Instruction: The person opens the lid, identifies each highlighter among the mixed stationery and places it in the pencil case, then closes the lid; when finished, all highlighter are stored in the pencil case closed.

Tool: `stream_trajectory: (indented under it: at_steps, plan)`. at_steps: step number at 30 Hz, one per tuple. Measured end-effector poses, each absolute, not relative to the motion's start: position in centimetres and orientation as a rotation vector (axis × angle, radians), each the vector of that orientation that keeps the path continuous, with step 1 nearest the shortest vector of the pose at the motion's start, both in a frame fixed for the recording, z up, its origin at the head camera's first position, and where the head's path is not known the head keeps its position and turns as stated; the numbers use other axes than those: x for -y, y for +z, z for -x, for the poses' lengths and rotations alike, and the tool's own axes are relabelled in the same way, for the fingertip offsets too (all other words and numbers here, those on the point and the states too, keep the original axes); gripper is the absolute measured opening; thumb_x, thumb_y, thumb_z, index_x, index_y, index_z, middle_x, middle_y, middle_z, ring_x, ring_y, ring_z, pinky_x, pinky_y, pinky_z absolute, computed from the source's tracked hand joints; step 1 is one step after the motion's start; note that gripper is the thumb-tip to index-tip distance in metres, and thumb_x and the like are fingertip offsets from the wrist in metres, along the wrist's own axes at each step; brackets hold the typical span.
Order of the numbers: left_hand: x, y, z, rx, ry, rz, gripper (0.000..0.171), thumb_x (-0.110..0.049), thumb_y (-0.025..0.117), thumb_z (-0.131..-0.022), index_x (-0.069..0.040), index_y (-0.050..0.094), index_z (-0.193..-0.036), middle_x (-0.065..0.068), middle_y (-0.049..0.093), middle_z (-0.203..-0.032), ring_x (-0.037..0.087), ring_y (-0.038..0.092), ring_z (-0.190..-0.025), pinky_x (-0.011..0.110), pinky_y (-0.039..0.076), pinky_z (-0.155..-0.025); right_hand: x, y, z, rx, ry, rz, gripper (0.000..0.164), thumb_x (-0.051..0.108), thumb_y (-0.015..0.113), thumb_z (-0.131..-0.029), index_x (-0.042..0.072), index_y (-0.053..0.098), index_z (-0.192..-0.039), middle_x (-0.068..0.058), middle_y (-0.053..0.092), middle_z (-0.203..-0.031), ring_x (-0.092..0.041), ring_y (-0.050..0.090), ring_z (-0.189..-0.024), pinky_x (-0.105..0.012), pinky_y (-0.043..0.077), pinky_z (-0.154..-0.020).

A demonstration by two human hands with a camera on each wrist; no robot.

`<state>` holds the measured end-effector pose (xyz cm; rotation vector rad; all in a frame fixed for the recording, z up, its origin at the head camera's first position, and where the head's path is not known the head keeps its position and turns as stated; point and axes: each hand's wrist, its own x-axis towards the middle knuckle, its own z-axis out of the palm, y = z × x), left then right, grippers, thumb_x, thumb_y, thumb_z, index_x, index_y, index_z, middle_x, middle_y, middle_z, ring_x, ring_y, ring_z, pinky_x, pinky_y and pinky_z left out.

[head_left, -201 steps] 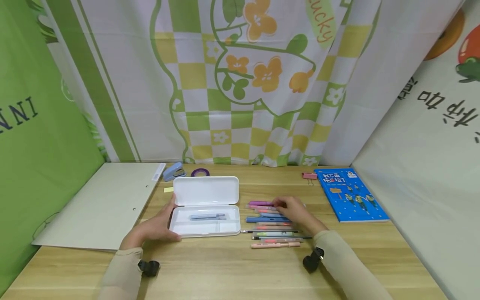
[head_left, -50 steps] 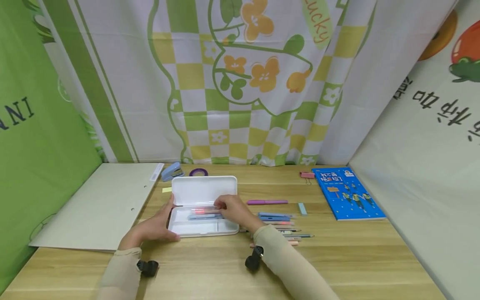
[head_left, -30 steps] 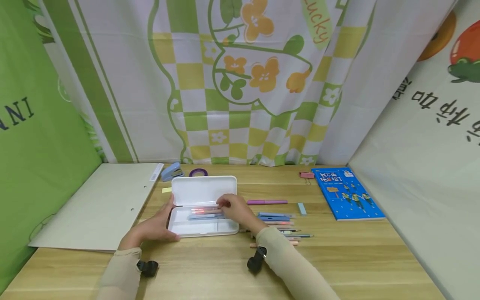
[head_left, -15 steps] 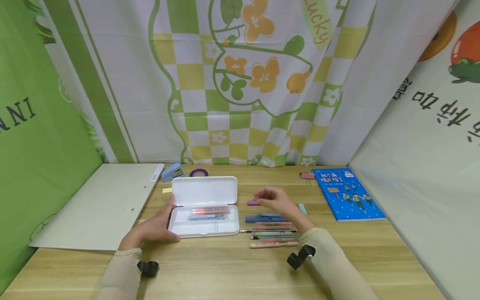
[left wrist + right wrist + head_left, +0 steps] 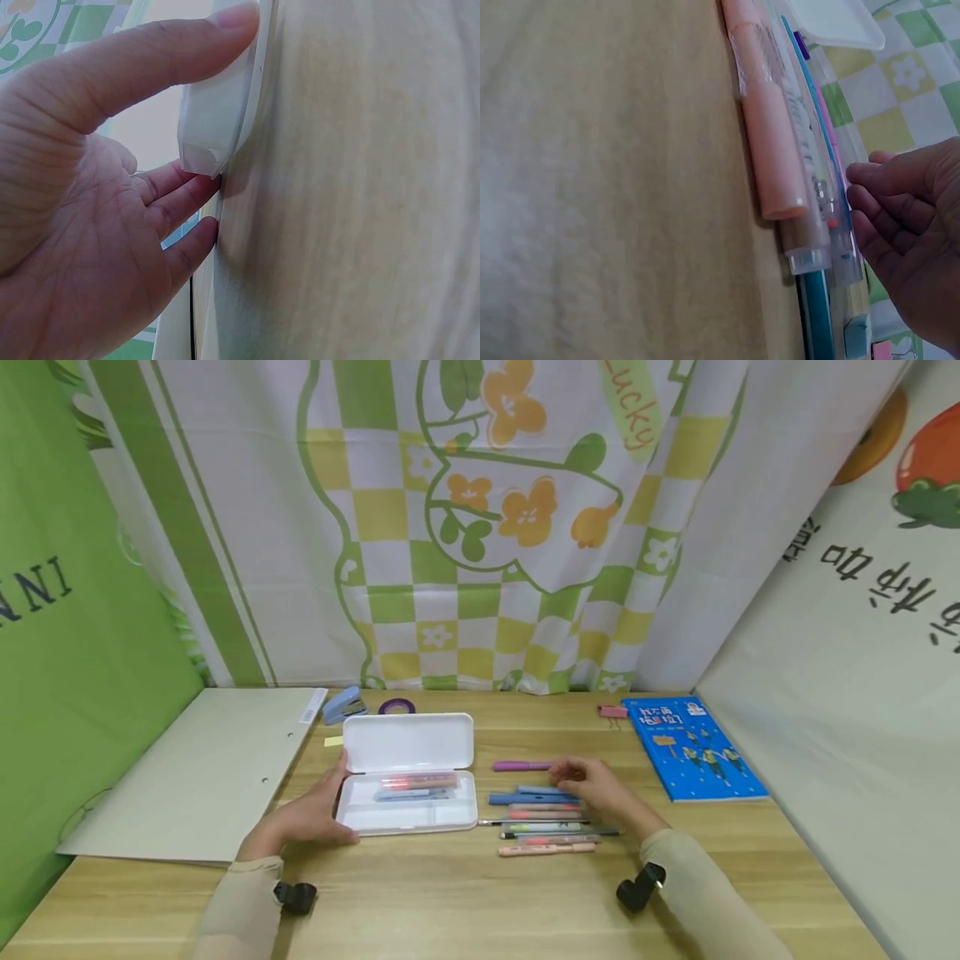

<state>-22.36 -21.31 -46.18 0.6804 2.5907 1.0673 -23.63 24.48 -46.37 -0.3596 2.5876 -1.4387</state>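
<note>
In the head view my left hand (image 5: pixel 311 814) holds the left end of a white pencil case (image 5: pixel 408 742), its lid up. The left wrist view has the thumb along the front edge of the case (image 5: pixel 217 112) and the fingers at its end. Inside lie a clear pen with a reddish tip (image 5: pixel 420 782) and a light-blue pen (image 5: pixel 412 795). My right hand (image 5: pixel 600 789), fingers loosely bent, is over the right ends of a purple pen (image 5: pixel 521 766) and blue pens (image 5: pixel 517 798). I see nothing between its fingers in the right wrist view.
Below the blue pens lie several more pens and pencils, with a peach pen (image 5: pixel 546 850) nearest me. A light-blue eraser (image 5: pixel 857 335) lies beyond them. Around stand a stapler (image 5: pixel 345 704), purple tape (image 5: pixel 397 705), a pink binder clip (image 5: pixel 612 711), a blue book (image 5: pixel 693 747) and a grey-white board (image 5: pixel 198 768).
My right hand has left the case, where it set the reddish-tipped pen, and moved right to the purple pen and then slightly down toward the blue pens. My left hand stays on the case.
</note>
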Motion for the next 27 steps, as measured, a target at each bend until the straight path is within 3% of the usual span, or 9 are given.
stream_trajectory:
  at_steps: [9,17,23,27]
  plan:
    - [21.3,-46.4,22.5,-2.587,1.067,-0.653,0.133,-0.024,0.085,-0.067,0.008,-0.019,-0.143,0.039,-0.002,-0.148,0.051,0.004,-0.136,0.061,0.009,-0.109,-25.0,-47.0,24.3,-2.556,-1.349,0.457,0.021,-0.008,0.054,-0.088,-0.005,0.063,-0.107,-0.012,0.063,-0.095,-0.022,0.057,-0.089,-0.025,0.049,-0.074]
    - [21.4,-46.4,22.4,-2.581,1.074,-0.646,0.132,-0.024,0.085,-0.067,0.008,-0.019,-0.143,0.039,-0.001,-0.148,0.051,0.004,-0.136,0.061,0.008,-0.109,-23.9,-46.2,24.2,-2.483,-1.489,0.32,0.021,-0.002,0.057,-0.09,-0.003,0.063,-0.11,-0.012,0.062,-0.098,-0.021,0.055,-0.09,-0.027,0.049,-0.076]
    - [21.5,-46.4,22.5,-2.602,1.057,-0.652,0.132,-0.025,0.085,-0.067,0.009,-0.018,-0.143,0.039,-0.003,-0.148,0.051,0.004,-0.136,0.06,0.01,-0.109,-20.1,-44.7,24.0,-2.49,-1.544,0.56,0.026,0.002,0.062,-0.089,-0.008,0.062,-0.113,-0.015,0.066,-0.099,-0.017,0.06,-0.089,-0.025,0.05,-0.076]
    - [21.5,-46.5,22.6,-2.605,1.058,-0.657,0.132,-0.025,0.085,-0.066,0.009,-0.017,-0.143,0.039,0.003,-0.147,0.051,0.007,-0.136,0.06,0.01,-0.109,-15.8,-44.5,23.7,-2.413,-1.625,0.695,0.027,0.0,0.063,-0.087,-0.012,0.06,-0.111,-0.018,0.067,-0.097,-0.01,0.061,-0.086,-0.021,0.05,-0.076]
